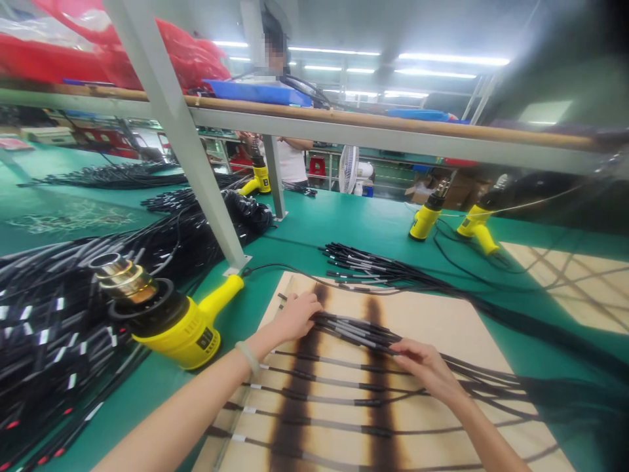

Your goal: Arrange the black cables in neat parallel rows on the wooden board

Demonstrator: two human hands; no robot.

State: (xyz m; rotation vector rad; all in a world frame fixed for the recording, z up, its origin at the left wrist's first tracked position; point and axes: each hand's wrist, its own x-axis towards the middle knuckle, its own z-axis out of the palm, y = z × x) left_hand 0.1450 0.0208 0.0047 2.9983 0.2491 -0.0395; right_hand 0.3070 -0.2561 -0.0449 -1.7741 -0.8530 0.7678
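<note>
My left hand (297, 315), with a pale bracelet on its wrist, is closed around the left ends of a bundle of black cables (351, 330). Grey sleeve sections show along the bundle between my two hands. Its right part is pinched between the thumb and fingers of my right hand (425, 368); the fingertips are partly hidden. Under both hands is a wooden board (422, 308) with two dark scorched bands. Nearer to me, several single cables (339, 382) lie side by side across the board, spaced apart.
A yellow heat gun (179, 328) stands nozzle up at the left, beside a large pile of black cables (73, 314). More cables (373, 265) lie behind the board. Two heat guns stand at the back right. A metal post (181, 131) supports a shelf. Across the bench is a person (293, 160).
</note>
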